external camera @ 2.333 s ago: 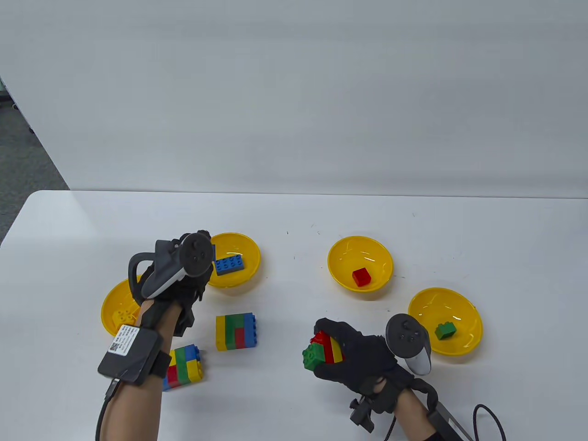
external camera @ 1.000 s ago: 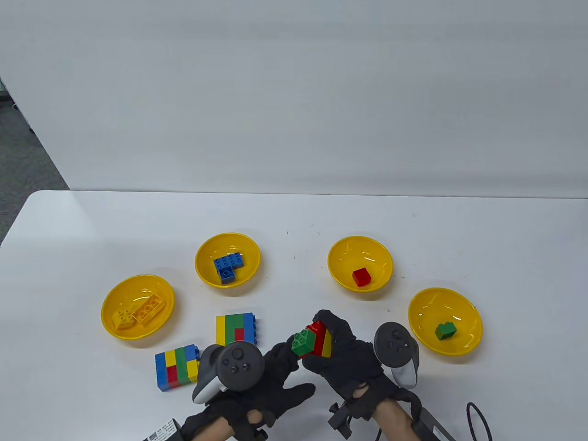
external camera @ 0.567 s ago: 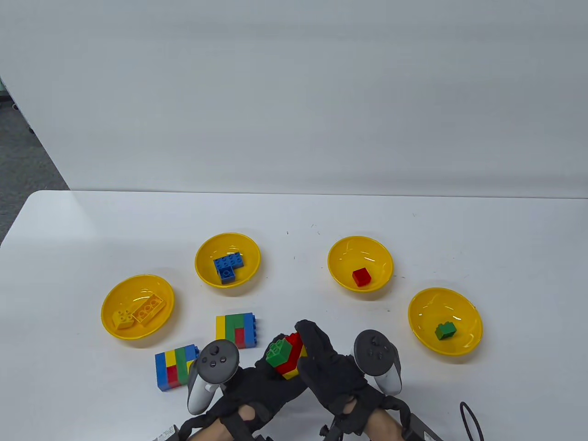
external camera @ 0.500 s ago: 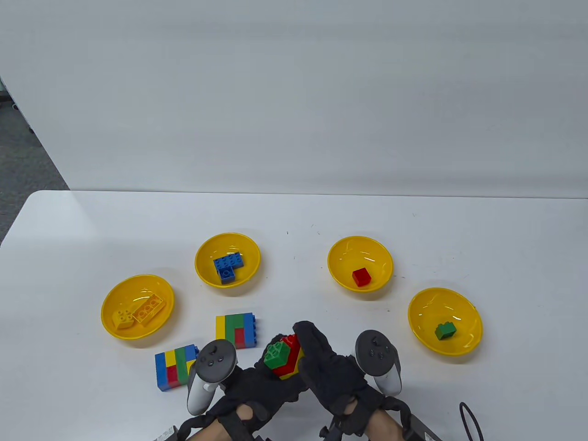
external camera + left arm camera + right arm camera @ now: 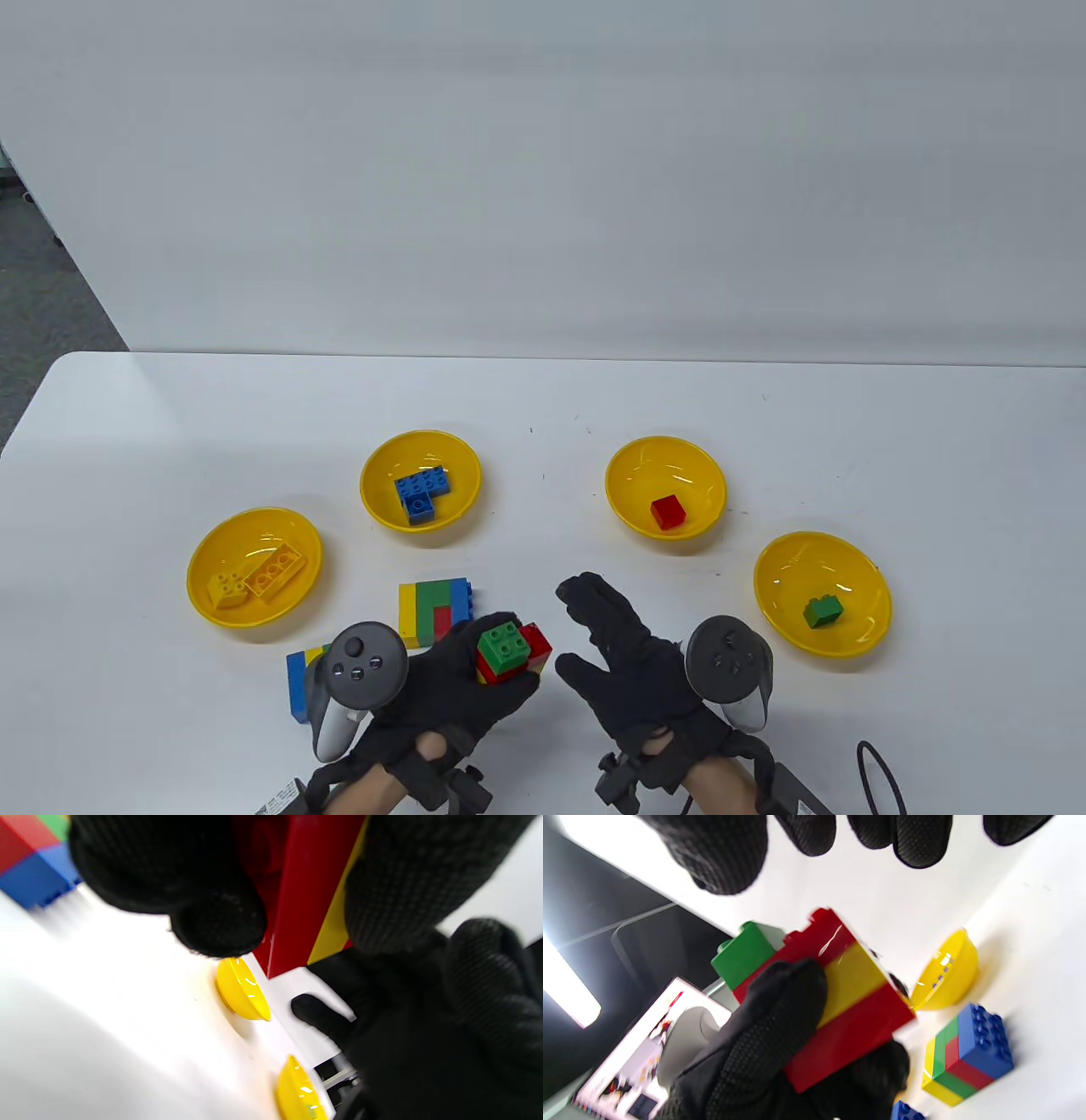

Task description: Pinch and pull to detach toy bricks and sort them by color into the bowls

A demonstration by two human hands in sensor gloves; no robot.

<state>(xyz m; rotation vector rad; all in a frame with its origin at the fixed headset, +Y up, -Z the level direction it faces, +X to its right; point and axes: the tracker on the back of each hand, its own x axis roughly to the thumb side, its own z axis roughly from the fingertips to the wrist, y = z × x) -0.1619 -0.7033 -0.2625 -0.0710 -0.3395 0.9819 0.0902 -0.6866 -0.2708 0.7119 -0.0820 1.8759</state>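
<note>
A gloved left hand (image 5: 462, 679) grasps a stack of toy bricks (image 5: 512, 652) just above the white counter (image 5: 543, 399), fingers curled around its red and yellow sides, a green brick (image 5: 504, 643) on top with its studs facing the camera. The right hand (image 5: 628, 658), at the stack's 3 o'clock and just beside it, is released: fingers spread and relaxed, touching nothing. In the right wrist view the stack shows as red, yellow and red bands capped at one end by the green brick, with the left hand's thumb across it.

Four yellow bowls arc across the counter beyond the hands. At the stack's 9 o'clock, well apart, the leftmost bowl (image 5: 254, 567) contains two yellow bricks (image 5: 254, 579). At 11 o'clock, a second bowl (image 5: 421, 480) carries two blue bricks (image 5: 421, 492). At 1 o'clock, a third bowl (image 5: 666, 487) has one red brick (image 5: 668, 513). At 3 o'clock, beyond the right hand, the rightmost bowl (image 5: 822, 592) holds one small green brick (image 5: 822, 610).

Two more multicoloured brick blocks lie on the counter: one (image 5: 433, 609) at the stack's 10 o'clock, near it, and another (image 5: 301, 679) at 9 o'clock, partly hidden behind the tracker (image 5: 356, 679) strapped to the left hand. A matching tracker (image 5: 730, 671) sits on the right hand.
</note>
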